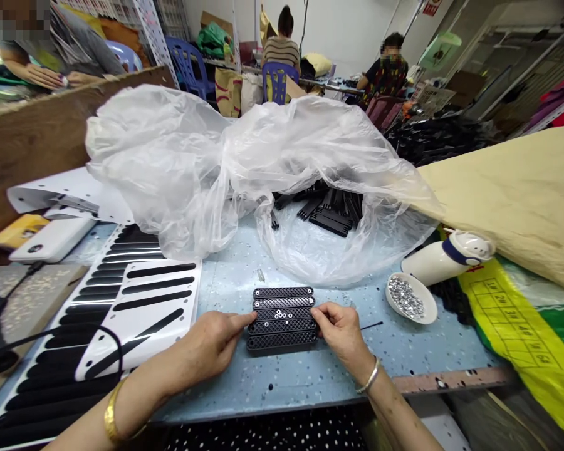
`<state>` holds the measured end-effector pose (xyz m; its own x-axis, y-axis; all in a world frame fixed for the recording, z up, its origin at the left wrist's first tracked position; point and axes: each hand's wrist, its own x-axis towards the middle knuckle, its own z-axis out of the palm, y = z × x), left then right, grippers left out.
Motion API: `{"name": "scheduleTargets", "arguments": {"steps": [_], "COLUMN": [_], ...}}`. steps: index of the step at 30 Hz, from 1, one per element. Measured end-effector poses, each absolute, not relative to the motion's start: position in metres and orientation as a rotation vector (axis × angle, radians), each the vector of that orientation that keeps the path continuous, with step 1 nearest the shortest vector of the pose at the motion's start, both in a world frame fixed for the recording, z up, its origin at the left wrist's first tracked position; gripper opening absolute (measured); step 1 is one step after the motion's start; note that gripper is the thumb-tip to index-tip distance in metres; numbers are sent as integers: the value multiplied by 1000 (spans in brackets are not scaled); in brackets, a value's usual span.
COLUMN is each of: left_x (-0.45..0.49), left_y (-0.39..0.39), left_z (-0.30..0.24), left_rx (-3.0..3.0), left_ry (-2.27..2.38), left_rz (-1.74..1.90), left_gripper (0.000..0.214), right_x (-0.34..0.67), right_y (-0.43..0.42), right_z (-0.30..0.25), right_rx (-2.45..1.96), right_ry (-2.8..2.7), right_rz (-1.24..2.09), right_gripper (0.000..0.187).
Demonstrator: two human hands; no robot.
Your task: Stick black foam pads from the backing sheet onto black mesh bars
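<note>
Black lattice-patterned strips [282,341] lie side by side on the blue bench [230,266], directly between the two hands. The left hand [214,343] grips nothing that shows: its forefinger reaches out to touch the left end of a middle strip, the other fingers curled below. The right hand [342,331] has thumb and forefinger brought together at the opposite end; whether a small part sits between them I cannot tell.

Pale rings [257,304] show at the ends of the two far strips, while several loose rings [281,315] rest mid-row. The step in hand looks like fitting or lining up rings at a middle strip's ends. The next move seems to call for a fine fingertip pinch, steady strips and careful centring. Silver pieces [405,297] fill a white bowl [431,305] to the right.
</note>
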<state>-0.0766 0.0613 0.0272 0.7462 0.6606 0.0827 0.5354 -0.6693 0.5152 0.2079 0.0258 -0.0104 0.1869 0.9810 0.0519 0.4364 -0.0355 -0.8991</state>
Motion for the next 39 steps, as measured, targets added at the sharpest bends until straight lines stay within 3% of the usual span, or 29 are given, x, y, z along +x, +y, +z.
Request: {"name": "scheduleTargets", "arguments": {"steps": [7,13,29,39], "left_x": [-60,-41,-63,-64], "left_y": [52,39,31,24], "left_z": [38,42,37,10], "left_rx": [2687,2853,2626,2803], "left_ry": [1025,1000,978,1034], "left_rz": [478,276,677,459], "left_gripper": [34,36,44,61], "right_x": [199,172,183,203], "right_y": [17,15,10,0], "right_z": [16,25,29,26], "right_rx": [-1487,-1346,-1258,-1239], "right_ry": [-1574,-2035,-2253,-2531], "right_rz": [607,372,171,7], "right_gripper": [16,22,32,44]}}
